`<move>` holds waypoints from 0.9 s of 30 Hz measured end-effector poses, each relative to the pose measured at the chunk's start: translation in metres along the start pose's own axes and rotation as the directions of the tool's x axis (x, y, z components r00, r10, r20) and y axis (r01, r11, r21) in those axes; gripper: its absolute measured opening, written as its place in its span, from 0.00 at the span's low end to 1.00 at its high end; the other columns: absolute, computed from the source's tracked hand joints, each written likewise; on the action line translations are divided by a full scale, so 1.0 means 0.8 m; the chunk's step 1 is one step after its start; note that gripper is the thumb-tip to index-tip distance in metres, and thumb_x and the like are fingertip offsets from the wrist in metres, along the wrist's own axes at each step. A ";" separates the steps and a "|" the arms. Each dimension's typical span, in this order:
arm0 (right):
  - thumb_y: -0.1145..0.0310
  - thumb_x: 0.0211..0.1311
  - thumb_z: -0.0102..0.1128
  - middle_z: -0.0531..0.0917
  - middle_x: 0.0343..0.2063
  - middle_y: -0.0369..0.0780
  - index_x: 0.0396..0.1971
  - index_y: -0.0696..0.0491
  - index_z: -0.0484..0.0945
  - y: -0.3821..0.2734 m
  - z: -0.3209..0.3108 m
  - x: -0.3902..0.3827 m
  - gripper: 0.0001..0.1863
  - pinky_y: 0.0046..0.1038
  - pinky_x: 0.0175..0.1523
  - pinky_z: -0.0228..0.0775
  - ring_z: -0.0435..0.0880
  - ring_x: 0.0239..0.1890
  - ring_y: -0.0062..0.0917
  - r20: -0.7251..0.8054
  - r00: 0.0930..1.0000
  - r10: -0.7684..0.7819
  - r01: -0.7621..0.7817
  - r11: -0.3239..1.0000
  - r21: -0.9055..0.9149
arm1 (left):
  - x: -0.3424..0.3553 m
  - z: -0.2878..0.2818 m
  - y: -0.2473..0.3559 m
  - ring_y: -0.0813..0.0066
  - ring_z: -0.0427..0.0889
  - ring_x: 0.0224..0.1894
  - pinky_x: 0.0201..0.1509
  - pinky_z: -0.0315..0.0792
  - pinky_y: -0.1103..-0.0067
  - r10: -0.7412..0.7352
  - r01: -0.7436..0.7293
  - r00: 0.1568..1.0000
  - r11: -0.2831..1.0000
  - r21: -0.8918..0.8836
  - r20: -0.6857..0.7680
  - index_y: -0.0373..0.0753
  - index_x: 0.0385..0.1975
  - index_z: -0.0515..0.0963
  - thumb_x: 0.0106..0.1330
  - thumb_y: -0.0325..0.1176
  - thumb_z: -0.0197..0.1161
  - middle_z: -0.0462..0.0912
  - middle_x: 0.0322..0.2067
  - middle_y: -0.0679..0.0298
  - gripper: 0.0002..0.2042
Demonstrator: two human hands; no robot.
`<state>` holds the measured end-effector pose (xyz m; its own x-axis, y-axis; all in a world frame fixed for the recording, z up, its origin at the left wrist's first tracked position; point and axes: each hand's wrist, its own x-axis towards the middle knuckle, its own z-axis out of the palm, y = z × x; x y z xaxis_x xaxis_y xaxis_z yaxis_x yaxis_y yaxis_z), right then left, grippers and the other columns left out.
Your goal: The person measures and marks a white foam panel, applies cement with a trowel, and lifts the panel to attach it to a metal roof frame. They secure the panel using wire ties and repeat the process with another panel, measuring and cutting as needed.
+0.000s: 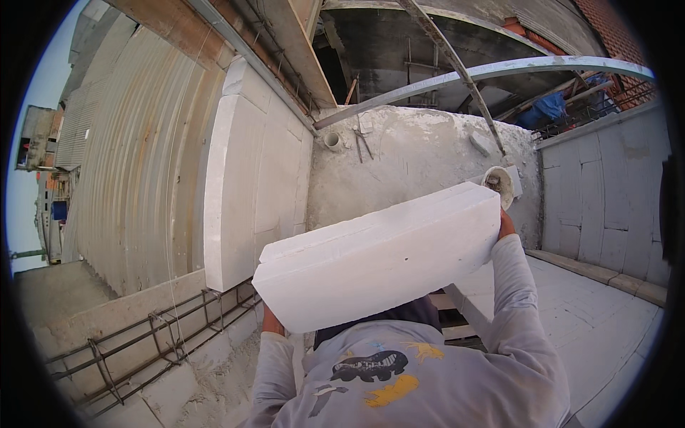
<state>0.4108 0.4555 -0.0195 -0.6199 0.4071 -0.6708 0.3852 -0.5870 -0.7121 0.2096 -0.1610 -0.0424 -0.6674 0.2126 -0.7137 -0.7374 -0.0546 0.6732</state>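
Note:
A long white aerated concrete block [385, 260] is held across the front of my body, tilted so its right end sits higher. My left hand [272, 321] grips the lower left end, with its fingers mostly hidden under the block. Around the right end is my right hand [506, 225], also partly hidden. Just beyond that end stands a round bucket [499, 184] with grey residue inside. To the left rises a wall of similar white blocks [246, 171].
A steel rebar cage [153, 335] runs along the lower left wall. A metal bar [492, 71] crosses the far side, with a leaning prop [457, 64]. A pipe end [332, 141] stands on the dusty grey floor [399, 153]. Block walls [599, 192] rise at right.

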 end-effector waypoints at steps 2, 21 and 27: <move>0.41 0.76 0.45 0.86 0.52 0.40 0.58 0.54 0.80 -0.003 -0.035 0.011 0.32 0.31 0.54 0.77 0.85 0.48 0.29 -0.081 0.997 -0.013 0.016 0.999 0.033 | 0.064 0.044 0.033 0.62 0.86 0.51 0.50 0.84 0.69 -0.002 -0.001 0.998 0.999 0.048 0.063 0.36 0.63 0.74 0.79 0.48 0.47 0.85 0.50 0.57 0.24; 0.42 0.78 0.39 0.85 0.55 0.40 0.60 0.55 0.79 0.164 -0.253 0.518 0.33 0.31 0.57 0.77 0.85 0.51 0.30 -0.162 0.982 0.098 -0.117 0.987 -0.109 | 0.539 0.204 -0.164 0.59 0.86 0.50 0.49 0.85 0.67 -0.176 0.178 0.979 0.984 -0.012 0.104 0.35 0.63 0.73 0.78 0.52 0.43 0.83 0.53 0.55 0.28; 0.43 0.76 0.39 0.85 0.53 0.40 0.58 0.55 0.81 0.243 -0.330 0.694 0.33 0.32 0.59 0.72 0.82 0.53 0.31 -0.129 0.970 0.208 -0.230 0.953 -0.197 | 0.627 0.186 -0.317 0.59 0.83 0.54 0.53 0.83 0.66 -0.199 0.201 0.978 0.979 -0.025 0.063 0.36 0.65 0.71 0.78 0.54 0.43 0.81 0.56 0.56 0.29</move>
<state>0.3221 0.7523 -0.5845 -0.4330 0.3627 -0.8252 0.6444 -0.5155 -0.5648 0.0770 0.1044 -0.5422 -0.4991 0.2800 -0.8200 -0.8590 -0.0354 0.5107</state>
